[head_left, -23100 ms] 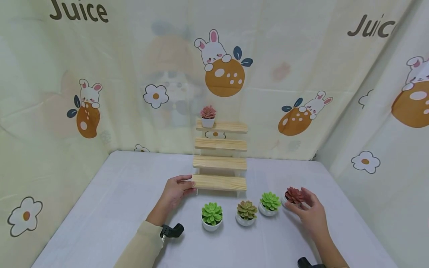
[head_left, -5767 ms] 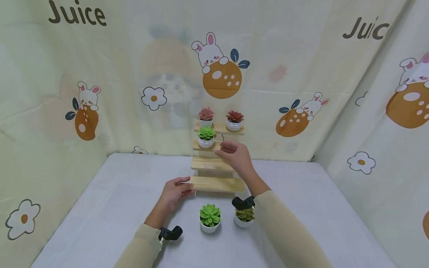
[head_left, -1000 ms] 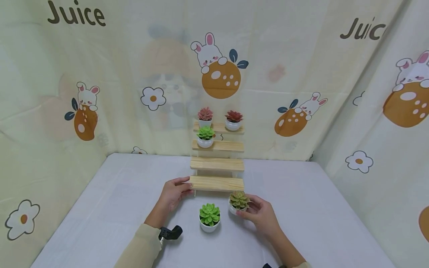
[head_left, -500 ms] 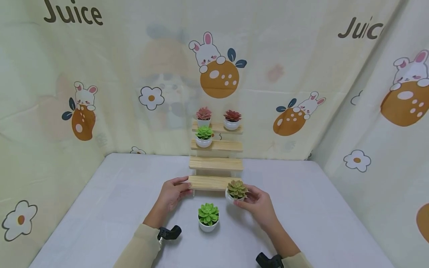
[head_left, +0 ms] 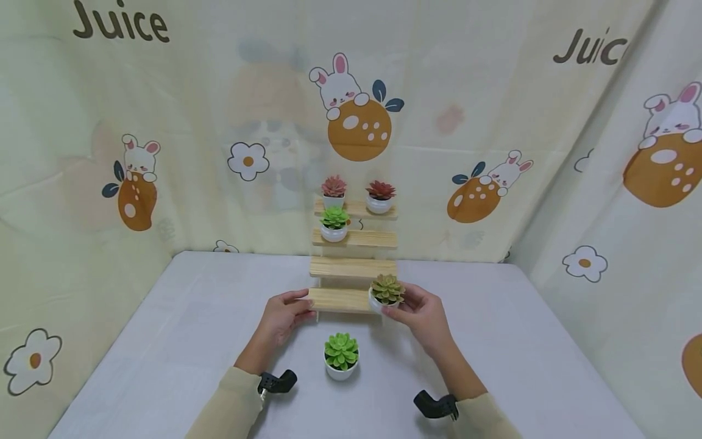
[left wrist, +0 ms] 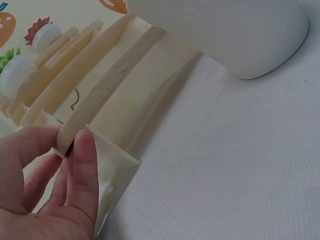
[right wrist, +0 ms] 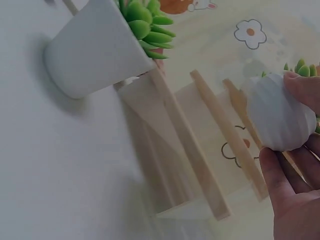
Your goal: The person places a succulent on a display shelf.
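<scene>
At the left end of a four-step wooden display stand (head_left: 340,299), my left hand (head_left: 282,316) pinches the lowest board (left wrist: 107,87) between thumb and fingers. My right hand (head_left: 426,318) grips a brownish-green potted succulent (head_left: 387,290) by its round white pot (right wrist: 280,112). That pot is held upright in front of the lowest board's right end; whether it touches the wood cannot be told. A bright green potted succulent (head_left: 341,353) stands on the table nearer to me, between the hands.
The top board carries a pink potted succulent (head_left: 333,191) at left and a dark red one (head_left: 380,196) at right. Another green succulent (head_left: 334,223) sits on the second board's left. A printed curtain (head_left: 247,207) hangs behind the white-covered table (head_left: 208,292).
Earlier, the dark red and one green succulent went from table to stand. Over the last second my right hand has raised the brownish-green succulent toward the lowest board. The left hand stays put.
</scene>
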Demonstrator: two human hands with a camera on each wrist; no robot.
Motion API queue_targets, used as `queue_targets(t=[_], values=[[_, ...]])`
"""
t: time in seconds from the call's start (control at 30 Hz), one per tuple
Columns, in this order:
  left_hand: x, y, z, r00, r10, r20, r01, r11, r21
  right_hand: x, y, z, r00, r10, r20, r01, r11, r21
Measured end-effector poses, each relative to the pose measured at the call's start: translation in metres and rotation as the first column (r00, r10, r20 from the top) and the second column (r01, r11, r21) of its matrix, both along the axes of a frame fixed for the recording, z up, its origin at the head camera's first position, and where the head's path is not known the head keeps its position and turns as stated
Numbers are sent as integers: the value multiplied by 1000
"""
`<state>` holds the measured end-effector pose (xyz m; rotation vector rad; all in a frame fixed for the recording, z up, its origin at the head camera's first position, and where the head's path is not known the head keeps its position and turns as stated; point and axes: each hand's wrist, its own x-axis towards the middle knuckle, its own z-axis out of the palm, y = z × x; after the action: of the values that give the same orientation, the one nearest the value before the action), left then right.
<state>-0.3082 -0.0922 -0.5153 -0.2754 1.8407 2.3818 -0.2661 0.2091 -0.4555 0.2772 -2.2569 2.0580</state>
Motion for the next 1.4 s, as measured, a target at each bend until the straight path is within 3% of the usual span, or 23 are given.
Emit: queue_targets(t=[0.3, 0.93, 1.4], values=[[1, 0, 2, 1000, -1, -7, 1, 1000, 3, -15, -7, 21, 1000, -9, -30, 9, 1000, 21], [0, -1, 2, 1000, 5, 14, -5, 1000, 12, -74, -21, 58, 996, -29, -88, 32, 999, 33], [2, -1, 5, 1000, 2, 17, -2, 1000, 16, -106, -17, 65, 994, -57, -95, 65, 994, 89]])
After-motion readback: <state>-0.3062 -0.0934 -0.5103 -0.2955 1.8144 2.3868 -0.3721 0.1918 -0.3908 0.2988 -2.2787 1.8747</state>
